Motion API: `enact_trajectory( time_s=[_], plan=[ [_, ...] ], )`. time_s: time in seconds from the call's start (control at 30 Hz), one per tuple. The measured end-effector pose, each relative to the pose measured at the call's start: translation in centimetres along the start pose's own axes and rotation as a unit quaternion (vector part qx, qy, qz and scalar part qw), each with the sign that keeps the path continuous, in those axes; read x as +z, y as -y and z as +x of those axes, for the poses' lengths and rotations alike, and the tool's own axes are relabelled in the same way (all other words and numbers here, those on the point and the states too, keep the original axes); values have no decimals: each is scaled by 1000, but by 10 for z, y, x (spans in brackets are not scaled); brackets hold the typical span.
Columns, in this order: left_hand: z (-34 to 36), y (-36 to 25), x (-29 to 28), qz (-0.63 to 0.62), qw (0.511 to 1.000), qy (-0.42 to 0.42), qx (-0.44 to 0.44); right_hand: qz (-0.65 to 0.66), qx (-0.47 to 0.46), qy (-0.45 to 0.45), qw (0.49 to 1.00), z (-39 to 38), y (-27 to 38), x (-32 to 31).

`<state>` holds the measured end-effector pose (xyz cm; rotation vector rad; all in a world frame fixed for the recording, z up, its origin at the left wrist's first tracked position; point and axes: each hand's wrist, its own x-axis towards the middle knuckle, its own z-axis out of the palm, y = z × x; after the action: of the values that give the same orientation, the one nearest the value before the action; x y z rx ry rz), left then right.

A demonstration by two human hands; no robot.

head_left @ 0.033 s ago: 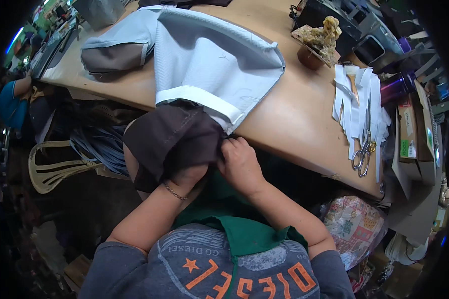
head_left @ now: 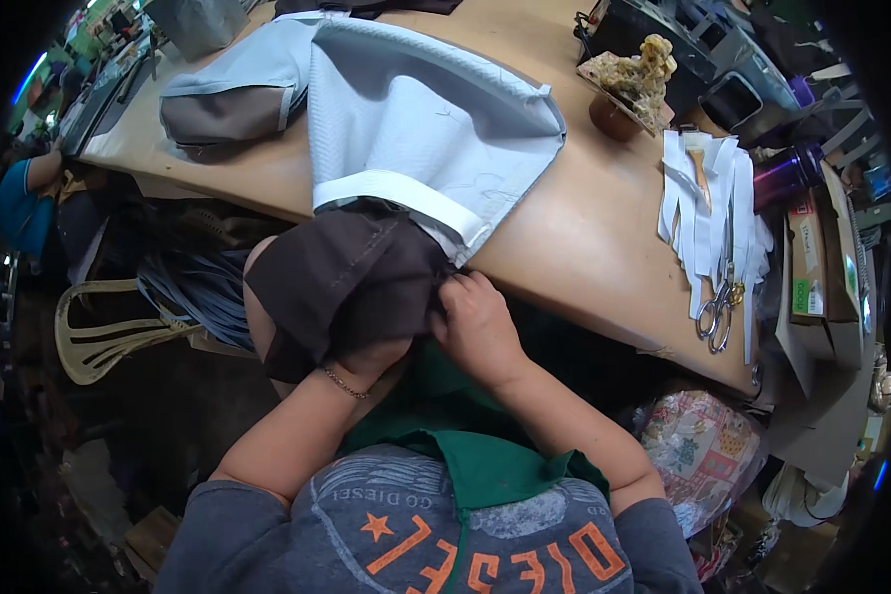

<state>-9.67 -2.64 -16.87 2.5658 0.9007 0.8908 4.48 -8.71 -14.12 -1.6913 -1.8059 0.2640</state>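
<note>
A dark brown cloth piece [head_left: 351,282] hangs over the table's near edge, joined to or lying against a large pale grey-blue fabric panel [head_left: 416,124] with a white band [head_left: 398,190] along its near side. My left hand [head_left: 376,353], below a chain bracelet, reaches under the brown cloth; its fingers are hidden. Just to the right, my right hand [head_left: 475,322] has its fingers curled in a pinch on the cloth's right edge, close to the panel's near corner. A second sewn piece [head_left: 233,104], grey-blue and brown, rests farther left on the table.
On the table's [head_left: 574,238] right side lie white strips [head_left: 708,198] and metal scissors [head_left: 718,315]. A pot with a yellowish lumpy object [head_left: 643,74] stands behind them. Cardboard boxes [head_left: 810,262] and a purple tumbler [head_left: 790,173] are at far right; a plastic chair [head_left: 94,337] is at left.
My left hand has slipped slightly farther under the brown cloth. The white band and the panel's near corner have shifted a little to the right. My right hand keeps nearly the same place.
</note>
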Motion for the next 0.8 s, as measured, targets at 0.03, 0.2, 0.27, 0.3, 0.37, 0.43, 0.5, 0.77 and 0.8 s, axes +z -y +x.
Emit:
enact_trajectory(
  time_s=[0.03, 0.2, 0.27, 0.3, 0.37, 0.43, 0.5, 0.77, 0.8],
  plan=[
    [0, 7, -6, -158, 987, 0, -30, 17, -17, 24, 999, 1, 0, 0],
    [-6, 40, -26, -812, 564, 3, -151, 120, -49, 58, 990, 3, 7, 9],
    [-11, 45, -29, -586, 789, 43, -180, 168, -37, 71, 983, 11, 10, 3],
    [-14, 48, -29, -449, 871, 65, -188, 191, -28, 75, 978, 13, 12, 1],
    [-20, 52, -31, -144, 966, 104, -186, 250, -18, 88, 964, 8, 14, 10],
    [-17, 50, -33, 75, 978, 122, -149, 249, -25, 124, 960, 5, 10, 10],
    [0, 32, -55, 109, 982, 140, -73, 203, -40, 182, 961, 1, 3, 3],
    [41, -37, -42, -44, 972, -51, -225, 151, -43, 111, 981, -3, 19, 21],
    [45, -35, -42, -17, 954, 60, -292, 99, -49, 92, 990, -7, 18, 23]
  ],
)
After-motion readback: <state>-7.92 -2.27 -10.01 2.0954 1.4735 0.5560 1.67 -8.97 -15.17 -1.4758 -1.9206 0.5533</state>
